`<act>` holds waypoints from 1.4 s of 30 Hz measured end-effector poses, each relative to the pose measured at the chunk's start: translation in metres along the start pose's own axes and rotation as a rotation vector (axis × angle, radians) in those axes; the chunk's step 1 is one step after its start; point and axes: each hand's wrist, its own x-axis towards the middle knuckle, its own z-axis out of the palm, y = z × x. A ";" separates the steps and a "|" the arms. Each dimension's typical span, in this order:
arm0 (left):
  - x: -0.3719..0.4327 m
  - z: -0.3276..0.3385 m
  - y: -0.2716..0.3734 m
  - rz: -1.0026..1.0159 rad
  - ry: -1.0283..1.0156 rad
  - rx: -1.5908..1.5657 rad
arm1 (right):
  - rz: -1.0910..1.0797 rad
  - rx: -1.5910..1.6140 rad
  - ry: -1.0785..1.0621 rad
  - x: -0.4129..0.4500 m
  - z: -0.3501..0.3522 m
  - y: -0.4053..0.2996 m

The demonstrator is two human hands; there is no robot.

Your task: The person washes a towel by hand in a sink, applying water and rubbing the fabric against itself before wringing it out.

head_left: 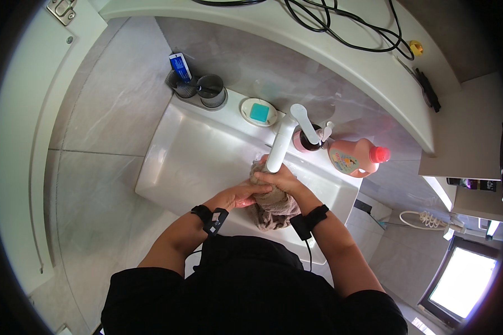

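Under the spout of a white faucet (281, 144), a bunched brown cloth (276, 205) hangs in a white rectangular sink (184, 146). My right hand (283, 179) grips the cloth's upper part, its fingers partly hidden by the spout. Against the cloth's left side my left hand (244, 194) holds on as well, thumb laid across it. The lower folds spread over the basin near its front edge. Black straps with small boxes sit on both my wrists. Whether water is running cannot be made out.
Along the sink's back ledge stand grey cups (212, 91) with a toothpaste tube (180, 67), a soap dish (246, 109) with turquoise soap (259, 112), a pump bottle (304, 140) and a pink jug (352, 158). Above, a white shelf (251, 16) carries black cable (352, 42).
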 end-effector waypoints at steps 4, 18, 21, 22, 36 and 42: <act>0.005 -0.001 -0.004 0.020 0.155 0.189 | 0.011 -0.095 -0.044 0.000 0.001 -0.006; 0.039 -0.005 -0.018 0.305 0.414 0.365 | -0.071 -0.187 0.396 0.022 0.012 0.039; 0.048 -0.026 -0.024 0.209 0.449 0.457 | 0.012 -0.298 0.377 0.019 0.011 0.026; 0.046 -0.026 -0.021 0.203 0.381 0.476 | 0.012 -0.300 0.384 0.018 0.005 0.029; -0.016 -0.039 -0.012 -0.253 -0.121 -0.138 | 0.292 0.398 -0.214 -0.007 0.001 0.005; -0.014 -0.023 -0.005 -0.018 -0.151 -0.451 | 0.094 0.244 0.228 0.016 0.001 0.028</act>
